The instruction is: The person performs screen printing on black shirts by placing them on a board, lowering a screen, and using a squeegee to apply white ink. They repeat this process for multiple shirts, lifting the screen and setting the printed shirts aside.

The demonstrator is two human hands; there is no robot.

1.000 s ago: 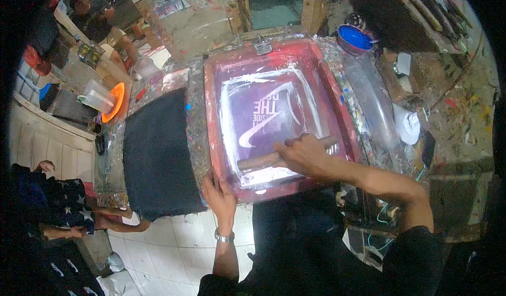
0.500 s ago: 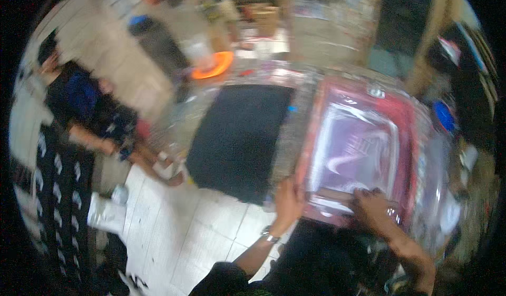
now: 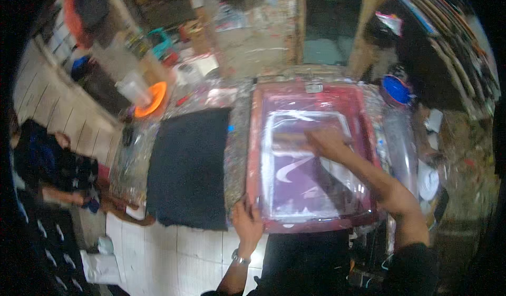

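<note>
A red-framed printing screen lies flat on the table, its purple mesh showing a pale curved mark and white border lines. My right hand is closed on a squeegee, a brownish bar lying across the upper half of the mesh, blurred by motion. At the lower left corner of the screen, my left hand grips the frame's edge, with a watch on the wrist. A dark cloth panel lies flat on the table left of the screen.
An orange round lid or dish and a clear container stand at the back left. A blue tub and a white roll are on the right. Several stacked frames lean at the far right. A co-worker sits at the left.
My right hand has pushed the squeegee from the near end of the mesh to its upper half. My left hand stays at the frame's corner. The view has turned right.
</note>
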